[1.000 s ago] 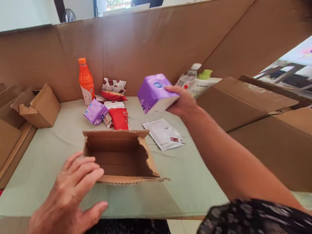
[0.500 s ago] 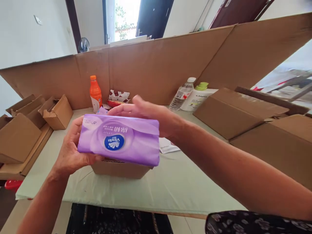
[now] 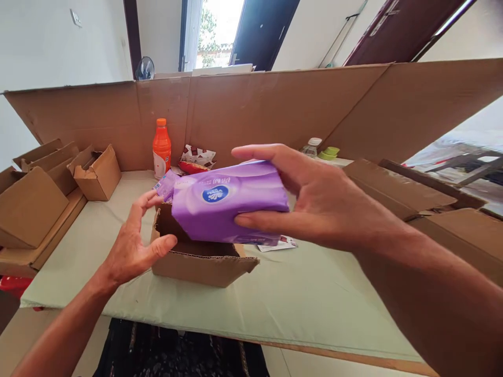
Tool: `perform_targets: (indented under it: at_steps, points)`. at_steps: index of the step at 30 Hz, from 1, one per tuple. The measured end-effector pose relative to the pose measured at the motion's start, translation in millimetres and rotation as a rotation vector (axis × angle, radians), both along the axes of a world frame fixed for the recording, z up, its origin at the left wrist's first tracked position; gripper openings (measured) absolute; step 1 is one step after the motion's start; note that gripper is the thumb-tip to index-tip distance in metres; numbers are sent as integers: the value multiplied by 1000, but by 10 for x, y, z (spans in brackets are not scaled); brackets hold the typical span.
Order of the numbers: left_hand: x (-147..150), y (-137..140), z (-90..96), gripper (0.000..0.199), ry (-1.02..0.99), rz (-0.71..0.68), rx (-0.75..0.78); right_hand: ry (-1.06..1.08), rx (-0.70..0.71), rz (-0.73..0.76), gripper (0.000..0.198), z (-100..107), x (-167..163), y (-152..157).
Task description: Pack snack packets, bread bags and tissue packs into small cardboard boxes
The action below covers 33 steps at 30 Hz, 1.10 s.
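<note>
My right hand [image 3: 306, 196] grips a purple pack of tissues [image 3: 231, 204] by its right end, thumb on the near side and fingers over the top. The pack is tilted and hangs above an open cardboard box [image 3: 200, 269], hiding part of the box's inside. At the box's left side, my left hand [image 3: 137, 241] is open, fingers and thumb apart, close to the pack's left end. A small purple wrapper [image 3: 167, 184] shows behind the left fingertips; what it belongs to is partly hidden.
An orange drink bottle [image 3: 161, 149] and a red and white snack packet [image 3: 196, 159] stand at the back. Cardboard boxes lie left [image 3: 96, 175] and right [image 3: 401, 186]. A clear bottle [image 3: 312, 147] and a green-topped bottle [image 3: 329, 153] are mostly hidden behind my right hand. A cardboard wall [image 3: 251, 110] lines the back.
My left hand has let go of the tissue pack. My right hand has taken hold of its right end, and the pack has turned and moved right, uncovering the box opening.
</note>
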State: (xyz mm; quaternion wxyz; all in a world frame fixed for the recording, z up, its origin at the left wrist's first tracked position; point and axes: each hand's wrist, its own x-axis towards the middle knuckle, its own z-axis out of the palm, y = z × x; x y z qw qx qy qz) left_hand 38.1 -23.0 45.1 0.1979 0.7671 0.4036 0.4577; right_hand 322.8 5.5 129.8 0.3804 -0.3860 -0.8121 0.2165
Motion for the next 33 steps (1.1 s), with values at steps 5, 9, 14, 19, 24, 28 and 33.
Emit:
perform_targets:
  at_steps: [5,9,14,19,24,28,33]
  points:
    - [-181,-141,-206,32,518,12,262,-614,-24,59,59,108,-315,197]
    - [-171,-219,-262,12,549,18,320,-1023,-29,231,39,-137,-903,294]
    - [-148,-210,-330,19,492,3,356,-1003,8,355,60,-661,-1265,399]
    - [-190,-165,-374,19,456,-30,328,-969,-134,264,90,-856,-1074,454]
    - [-181,-126,-382,22,466,-82,292,-1021,-279,260,59,-900,-1008,354]
    - [-174,-135,-444,25,456,-70,297,-795,-174,196,58,-648,-860,450]
    - [-143,-180,-490,26,382,-38,301,-406,-73,-47,28,-492,-794,1368]
